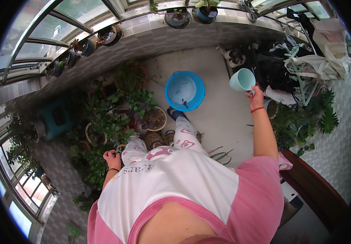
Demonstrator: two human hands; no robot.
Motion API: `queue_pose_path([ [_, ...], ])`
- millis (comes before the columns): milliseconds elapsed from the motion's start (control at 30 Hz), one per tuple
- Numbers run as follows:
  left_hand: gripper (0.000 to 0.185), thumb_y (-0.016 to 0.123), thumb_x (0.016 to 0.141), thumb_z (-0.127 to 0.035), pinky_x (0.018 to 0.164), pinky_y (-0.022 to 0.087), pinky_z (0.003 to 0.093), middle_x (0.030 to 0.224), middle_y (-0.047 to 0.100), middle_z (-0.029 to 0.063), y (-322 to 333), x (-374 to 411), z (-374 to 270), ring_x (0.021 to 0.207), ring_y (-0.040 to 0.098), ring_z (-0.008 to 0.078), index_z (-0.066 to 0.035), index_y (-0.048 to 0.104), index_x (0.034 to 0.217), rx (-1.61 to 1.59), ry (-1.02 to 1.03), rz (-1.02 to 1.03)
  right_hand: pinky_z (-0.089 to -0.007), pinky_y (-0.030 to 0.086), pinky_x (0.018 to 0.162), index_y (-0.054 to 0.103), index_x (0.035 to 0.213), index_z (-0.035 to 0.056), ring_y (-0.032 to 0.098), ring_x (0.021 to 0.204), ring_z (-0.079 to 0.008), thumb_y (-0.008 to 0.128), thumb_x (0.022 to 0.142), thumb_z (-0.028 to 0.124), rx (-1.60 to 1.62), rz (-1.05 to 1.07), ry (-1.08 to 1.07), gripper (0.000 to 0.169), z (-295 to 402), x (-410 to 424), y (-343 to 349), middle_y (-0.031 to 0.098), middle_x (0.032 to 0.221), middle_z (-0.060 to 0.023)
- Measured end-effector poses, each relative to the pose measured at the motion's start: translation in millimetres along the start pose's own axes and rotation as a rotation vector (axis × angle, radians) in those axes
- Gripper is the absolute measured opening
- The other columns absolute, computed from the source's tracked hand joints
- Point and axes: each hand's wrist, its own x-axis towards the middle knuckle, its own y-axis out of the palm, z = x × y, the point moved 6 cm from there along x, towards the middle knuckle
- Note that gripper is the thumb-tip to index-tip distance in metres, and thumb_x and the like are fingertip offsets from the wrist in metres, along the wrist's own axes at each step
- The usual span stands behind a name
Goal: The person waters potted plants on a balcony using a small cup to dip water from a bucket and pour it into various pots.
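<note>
My right hand (256, 96) grips the handle of a pale green cup (236, 82), held out to the right with its mouth showing. The cup's inside looks bare, as far as it shows. Ahead on the floor stands a round blue plastic basin (200, 91) with cloudy water and dark bits in it. A dark reddish leaf-like piece (184, 103) lies at its near side. My left hand (113, 159) hangs beside my left thigh, fingers loosely bent and apart, above leafy potted plants (97, 164). Nothing shows in it.
Potted plants crowd the left, including a white-rimmed pot (157, 119) near my feet. A teal plastic stool (55, 120) stands farther left. Clothes and hangers (300, 67) pile up at right, above more plants (297, 122). Small pots (177, 18) line the window ledge.
</note>
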Motion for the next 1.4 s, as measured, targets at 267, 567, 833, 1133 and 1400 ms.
queue_pose_path([
  [267, 0.034, 0.062, 0.073, -0.013, 0.084, 0.045, 0.0333, 0.129, 0.027, 0.0164, 38.0, -9.3, -111.0, 0.094, 0.051, 0.0267, -0.005, 0.055, 0.105, 0.124, 0.132, 0.013, -0.0201, 0.034, 0.055, 0.060, 0.074, 0.0059, 0.044, 0.059, -0.0064, 0.058, 0.076, 0.024, -0.081, 0.102, -0.095, 0.018, 2.9, 60.0, -75.1, 0.056, 0.068, 0.0007],
  [567, 0.034, 0.062, 0.074, -0.012, 0.083, 0.046, 0.0346, 0.130, 0.027, 0.0171, 81.5, -61.2, -207.8, 0.094, 0.053, 0.0283, -0.007, 0.054, 0.107, 0.125, 0.231, 0.046, -0.0212, 0.031, 0.054, 0.055, 0.065, 0.0074, 0.039, 0.057, -0.0062, 0.056, 0.077, 0.024, -0.220, 0.263, -0.101, 0.020, 18.4, 102.2, -94.3, 0.051, 0.062, 0.0012],
  [833, 0.033, 0.061, 0.074, -0.010, 0.083, 0.045, 0.0340, 0.128, 0.029, 0.0174, 69.6, -92.5, -214.7, 0.098, 0.052, 0.0290, -0.005, 0.054, 0.106, 0.166, 0.166, -0.025, -0.0214, 0.030, 0.054, 0.054, 0.064, 0.0070, 0.039, 0.057, -0.0068, 0.056, 0.077, 0.023, -0.209, 0.359, -0.072, 0.021, 6.1, 128.2, -89.9, 0.051, 0.062, 0.0005],
  [1133, 0.034, 0.061, 0.074, -0.010, 0.083, 0.046, 0.0359, 0.130, 0.027, 0.0180, 45.9, -132.1, -192.5, 0.098, 0.053, 0.0310, -0.006, 0.054, 0.107, 0.088, 0.090, -0.122, -0.0229, 0.032, 0.057, 0.052, 0.064, 0.0102, 0.040, 0.058, -0.0075, 0.055, 0.078, 0.024, -0.238, 0.456, -0.030, 0.020, -0.6, 121.7, -59.1, 0.047, 0.062, 0.0030],
  [1400, 0.032, 0.058, 0.077, -0.009, 0.087, 0.044, 0.0358, 0.131, 0.027, 0.0152, 8.6, -165.7, -172.3, 0.102, 0.051, 0.0283, -0.004, 0.053, 0.108, -0.029, -0.039, -0.267, -0.0225, 0.033, 0.054, 0.057, 0.068, 0.0070, 0.043, 0.056, -0.0080, 0.055, 0.076, 0.026, -0.291, 0.608, -0.054, 0.021, 16.0, 109.0, -24.4, 0.050, 0.063, 0.0013],
])
